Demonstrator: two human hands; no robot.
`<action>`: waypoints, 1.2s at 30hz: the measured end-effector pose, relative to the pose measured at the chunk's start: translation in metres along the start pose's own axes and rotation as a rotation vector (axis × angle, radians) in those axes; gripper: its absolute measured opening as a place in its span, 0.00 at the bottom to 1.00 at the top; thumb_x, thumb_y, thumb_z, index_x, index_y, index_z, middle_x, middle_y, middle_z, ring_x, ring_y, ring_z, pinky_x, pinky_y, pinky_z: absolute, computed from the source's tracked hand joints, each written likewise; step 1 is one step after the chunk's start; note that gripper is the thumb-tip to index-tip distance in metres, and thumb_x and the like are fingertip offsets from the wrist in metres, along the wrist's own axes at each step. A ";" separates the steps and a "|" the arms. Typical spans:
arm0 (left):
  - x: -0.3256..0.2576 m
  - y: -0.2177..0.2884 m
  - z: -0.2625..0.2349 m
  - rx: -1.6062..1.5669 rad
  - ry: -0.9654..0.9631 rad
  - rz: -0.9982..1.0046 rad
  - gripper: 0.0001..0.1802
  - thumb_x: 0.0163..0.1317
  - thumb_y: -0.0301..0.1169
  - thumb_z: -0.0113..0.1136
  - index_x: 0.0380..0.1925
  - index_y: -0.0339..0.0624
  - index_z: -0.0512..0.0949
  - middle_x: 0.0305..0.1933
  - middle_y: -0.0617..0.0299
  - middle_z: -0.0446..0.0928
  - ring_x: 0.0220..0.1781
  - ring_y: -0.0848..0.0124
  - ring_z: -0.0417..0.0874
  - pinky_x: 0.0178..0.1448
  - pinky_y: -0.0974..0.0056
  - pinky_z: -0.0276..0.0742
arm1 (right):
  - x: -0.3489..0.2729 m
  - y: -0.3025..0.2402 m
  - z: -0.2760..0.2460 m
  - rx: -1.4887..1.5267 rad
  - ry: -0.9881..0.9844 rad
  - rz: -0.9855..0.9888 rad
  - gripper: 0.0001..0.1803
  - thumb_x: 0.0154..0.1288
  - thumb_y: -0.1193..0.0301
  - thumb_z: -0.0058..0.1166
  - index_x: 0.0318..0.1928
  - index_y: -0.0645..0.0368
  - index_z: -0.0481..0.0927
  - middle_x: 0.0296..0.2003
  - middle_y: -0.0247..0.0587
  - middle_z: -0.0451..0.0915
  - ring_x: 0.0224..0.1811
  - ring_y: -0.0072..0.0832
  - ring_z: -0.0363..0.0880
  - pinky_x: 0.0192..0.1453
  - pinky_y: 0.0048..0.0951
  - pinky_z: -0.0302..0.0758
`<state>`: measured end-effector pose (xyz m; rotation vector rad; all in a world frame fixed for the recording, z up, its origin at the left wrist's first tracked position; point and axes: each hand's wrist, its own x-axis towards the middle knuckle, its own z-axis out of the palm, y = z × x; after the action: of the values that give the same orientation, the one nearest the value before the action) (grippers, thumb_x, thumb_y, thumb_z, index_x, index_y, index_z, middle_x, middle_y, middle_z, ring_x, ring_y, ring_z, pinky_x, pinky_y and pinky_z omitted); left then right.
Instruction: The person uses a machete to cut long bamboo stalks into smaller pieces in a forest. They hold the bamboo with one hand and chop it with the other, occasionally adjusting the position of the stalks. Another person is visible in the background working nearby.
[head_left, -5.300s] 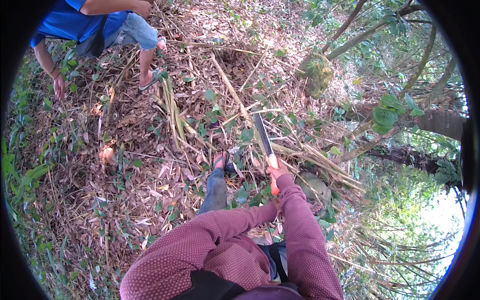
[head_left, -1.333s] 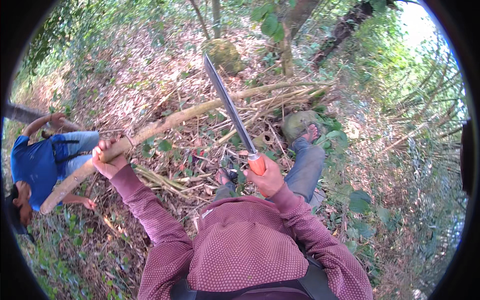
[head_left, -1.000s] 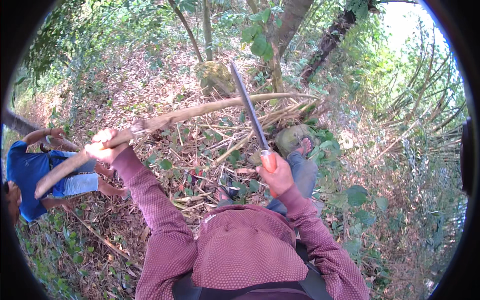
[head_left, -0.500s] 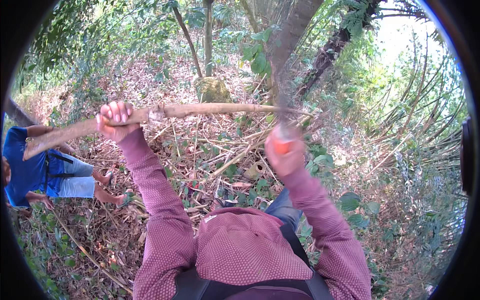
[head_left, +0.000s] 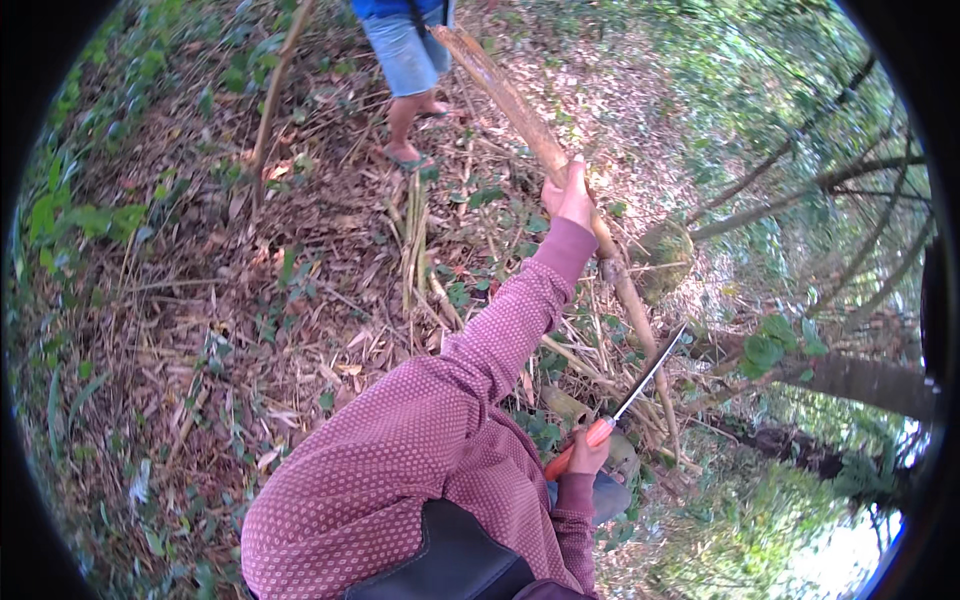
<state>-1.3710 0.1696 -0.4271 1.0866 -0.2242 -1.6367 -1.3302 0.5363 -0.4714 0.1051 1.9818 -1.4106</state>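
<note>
My left hand, arm stretched out ahead, is closed round a long, crooked wooden branch. The branch's thick, cut end points up and away, and its thin end slants down to the right. Lower down, my right hand grips the orange handle of a machete. The blade points up and to the right and overlaps the thin part of the branch in view; whether they touch I cannot tell.
Another person in blue shirt and denim shorts stands at the top. A stick rises at the upper left. Beyond the branch are a mossy lump and a tree trunk. Dry leaves, cut stalks and a hollow stem piece cover the ground.
My view has swung left, so the other person now appears at the top. The machete, blurred and upright across the branch before, is now lower and sharp. Both hands keep their holds.
</note>
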 end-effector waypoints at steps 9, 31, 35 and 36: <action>0.017 0.023 -0.042 -0.103 -0.539 -0.162 0.08 0.54 0.32 0.55 0.24 0.47 0.65 0.15 0.70 0.64 0.16 0.77 0.67 0.22 0.68 0.67 | -0.034 -0.084 0.001 0.632 -0.303 0.358 0.10 0.56 0.70 0.50 0.37 0.55 0.65 0.19 0.25 0.62 0.17 0.15 0.61 0.19 0.18 0.64; 0.059 -0.011 -0.086 0.060 -0.125 -0.125 0.11 0.55 0.30 0.54 0.21 0.44 0.63 0.16 0.67 0.61 0.17 0.74 0.64 0.23 0.67 0.66 | 0.000 -0.048 -0.036 -0.146 -0.304 0.214 0.18 0.49 0.80 0.50 0.43 0.62 0.65 0.21 0.34 0.69 0.13 0.21 0.69 0.15 0.22 0.68; 0.069 -0.012 -0.095 0.015 -0.402 -0.146 0.11 0.58 0.34 0.51 0.20 0.48 0.61 0.16 0.70 0.56 0.18 0.75 0.59 0.28 0.65 0.62 | -0.013 -0.117 -0.047 -0.012 -0.300 0.111 0.18 0.50 0.80 0.52 0.44 0.62 0.67 0.22 0.34 0.70 0.15 0.20 0.70 0.18 0.20 0.68; 0.070 -0.012 -0.096 0.011 -0.427 -0.142 0.12 0.58 0.33 0.50 0.20 0.48 0.61 0.16 0.70 0.57 0.18 0.75 0.59 0.28 0.65 0.62 | -0.014 -0.144 -0.049 -0.042 -0.323 -0.008 0.17 0.50 0.79 0.52 0.43 0.61 0.67 0.21 0.33 0.71 0.16 0.19 0.70 0.19 0.20 0.67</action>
<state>-1.3065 0.1505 -0.5256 0.7630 -0.4427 -1.9880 -1.4062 0.5246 -0.3392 -0.1423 1.7436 -1.2992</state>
